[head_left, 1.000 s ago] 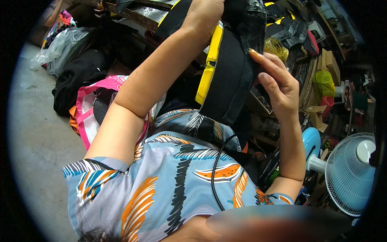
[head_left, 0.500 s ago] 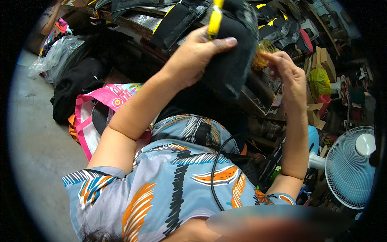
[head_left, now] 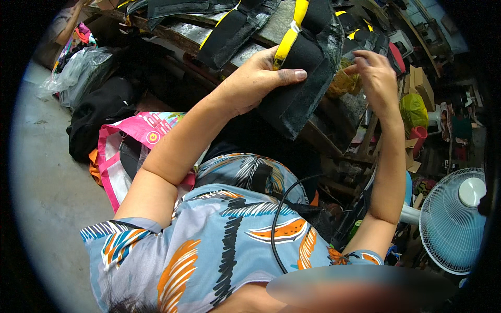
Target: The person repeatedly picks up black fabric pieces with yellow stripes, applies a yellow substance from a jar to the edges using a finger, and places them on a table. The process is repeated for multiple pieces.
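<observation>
My left hand point(head_left: 255, 78) grips a black padded fabric piece point(head_left: 297, 96) by its near left edge, the thumb lying on top and the other fingers hidden beneath. A yellow strap point(head_left: 290, 39) with a small white band round it runs up from beside the thumb across the piece. Right of the fabric, my right hand point(head_left: 377, 75) hangs in the air with its fingers bent and apart, slightly blurred. No object shows between them. Just left of those fingers is a see-through yellowish-brown container or bag point(head_left: 342, 83), partly hidden by the fabric.
More black pieces with yellow edging point(head_left: 222, 44) lie on the worn wooden bench point(head_left: 180, 39). On my left stand a pink-and-white bag point(head_left: 107, 151) and a clear plastic bag point(head_left: 81, 75) on the floor. At right are a fan point(head_left: 454, 219), a yellow-green bag point(head_left: 413, 110) and cardboard boxes point(head_left: 420, 86).
The black piece has come lower and tipped flatter, so more of the yellow strap shows. My right hand has lifted slightly away from the yellowish-brown container, its fingers spreading.
</observation>
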### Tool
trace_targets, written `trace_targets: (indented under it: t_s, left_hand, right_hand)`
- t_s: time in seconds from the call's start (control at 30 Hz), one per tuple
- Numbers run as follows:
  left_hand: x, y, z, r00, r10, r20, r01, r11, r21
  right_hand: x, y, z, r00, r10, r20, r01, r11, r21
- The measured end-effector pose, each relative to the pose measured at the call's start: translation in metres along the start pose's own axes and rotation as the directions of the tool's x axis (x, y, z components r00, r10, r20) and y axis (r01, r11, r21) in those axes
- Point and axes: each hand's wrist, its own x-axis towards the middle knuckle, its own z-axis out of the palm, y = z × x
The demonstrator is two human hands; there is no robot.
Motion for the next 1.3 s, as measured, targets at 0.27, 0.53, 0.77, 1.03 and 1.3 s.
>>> trace_targets:
  t_s: [0.27, 0.53, 0.77, 1.03, 1.3]
  left_hand:
    - [-0.002, 0.001, 0.000, 0.999, 0.006, -0.034, -0.006, 1.000, 0.026]
    - [-0.005, 0.001, 0.012, 0.999, 0.013, 0.052, -0.015, 1.000, 0.026]
    - [-0.002, 0.000, 0.009, 0.999, 0.049, -0.012, -0.048, 0.997, 0.055]
    - [0.002, -0.001, 0.016, 0.995, 0.101, 0.018, -0.101, 0.995, -0.011]
    - [0.006, 0.001, 0.014, 0.998, 0.049, -0.028, -0.049, 0.999, -0.004]
  right_hand:
    - [-0.032, -0.007, -0.024, 0.995, 0.096, -0.011, -0.087, 0.942, 0.324]
    - [-0.030, -0.025, -0.024, 0.987, 0.150, 0.057, -0.151, 0.757, 0.635]
    - [-0.054, -0.042, -0.008, 0.975, 0.150, 0.165, -0.222, 0.590, 0.777]
    - [-0.048, -0.050, -0.009, 0.978, 0.151, 0.147, -0.209, 0.615, 0.760]
    - [-0.055, -0.056, -0.005, 1.000, 0.014, 0.007, -0.015, 0.792, 0.611]
